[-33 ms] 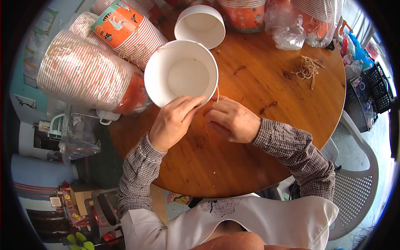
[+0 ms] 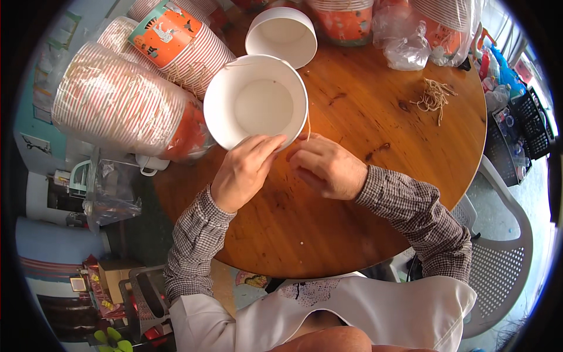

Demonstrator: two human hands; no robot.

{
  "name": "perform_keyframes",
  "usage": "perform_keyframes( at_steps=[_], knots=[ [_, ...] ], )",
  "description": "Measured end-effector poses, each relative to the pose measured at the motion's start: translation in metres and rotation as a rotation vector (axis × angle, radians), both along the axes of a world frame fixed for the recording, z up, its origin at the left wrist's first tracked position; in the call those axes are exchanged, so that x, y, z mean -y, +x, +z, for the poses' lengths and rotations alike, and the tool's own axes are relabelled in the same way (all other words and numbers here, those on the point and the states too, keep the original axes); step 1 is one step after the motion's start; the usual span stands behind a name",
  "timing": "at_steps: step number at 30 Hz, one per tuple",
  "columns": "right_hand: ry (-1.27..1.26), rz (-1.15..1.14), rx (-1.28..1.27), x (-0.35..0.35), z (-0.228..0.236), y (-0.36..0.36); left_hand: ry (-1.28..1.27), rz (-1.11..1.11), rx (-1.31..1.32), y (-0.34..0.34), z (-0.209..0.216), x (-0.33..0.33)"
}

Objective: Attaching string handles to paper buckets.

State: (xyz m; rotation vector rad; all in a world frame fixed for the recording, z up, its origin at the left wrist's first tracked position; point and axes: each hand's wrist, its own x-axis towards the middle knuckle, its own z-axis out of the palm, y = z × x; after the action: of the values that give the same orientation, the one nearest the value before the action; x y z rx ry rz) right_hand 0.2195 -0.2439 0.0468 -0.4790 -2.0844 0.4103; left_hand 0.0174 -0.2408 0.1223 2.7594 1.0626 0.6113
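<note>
A white paper bowl (image 2: 256, 102) lies tilted on the round wooden table (image 2: 352, 234), its open mouth facing up at me. My left hand (image 2: 243, 173) grips its near rim with the fingertips. My right hand (image 2: 325, 167) is right beside it, fingers curled and pinched on a thin tan string (image 2: 307, 126) that runs along the bowl's right rim. A second white bowl (image 2: 281, 35) stands just behind the first. A small heap of tan strings (image 2: 434, 97) lies on the table to the right.
Long stacks of striped paper bowls (image 2: 117, 105) lie on their sides at the left, another stack (image 2: 182, 44) behind them. Crumpled plastic bags (image 2: 404, 44) sit at the back. A white plastic chair (image 2: 504, 252) and a black basket (image 2: 522, 129) stand to the right.
</note>
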Motion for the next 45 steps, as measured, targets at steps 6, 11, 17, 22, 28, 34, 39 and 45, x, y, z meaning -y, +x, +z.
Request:
perform_keyframes(
  at_steps=[6,11,17,22,28,34,39,45],
  knots=[
    [-0.416,-0.071,-0.129,-0.002,0.005,0.009,0.247,0.013,-0.024,-0.011,-0.001,-0.015],
    [-0.457,-0.124,-0.340,0.001,0.008,0.004,0.039,0.071,0.135,-0.011,0.013,-0.011],
    [-0.506,-0.186,-0.421,0.009,0.014,-0.007,-0.177,0.099,0.242,0.002,0.019,0.004],
    [-0.580,-0.176,-0.532,0.011,0.016,-0.009,-0.163,0.116,0.326,0.013,0.022,0.007],
    [-0.559,-0.199,-0.580,0.010,0.017,-0.009,-0.266,0.114,0.376,0.016,0.023,0.007],
    [-0.535,-0.199,-0.630,0.007,0.013,-0.010,-0.228,0.063,0.403,0.021,0.023,0.008],
    [-0.504,-0.227,-0.613,0.008,0.014,-0.010,-0.270,0.082,0.413,0.022,0.023,0.008],
    [-0.541,-0.252,-0.622,0.008,0.012,-0.012,-0.285,0.089,0.419,0.021,0.023,0.010]
  ],
)
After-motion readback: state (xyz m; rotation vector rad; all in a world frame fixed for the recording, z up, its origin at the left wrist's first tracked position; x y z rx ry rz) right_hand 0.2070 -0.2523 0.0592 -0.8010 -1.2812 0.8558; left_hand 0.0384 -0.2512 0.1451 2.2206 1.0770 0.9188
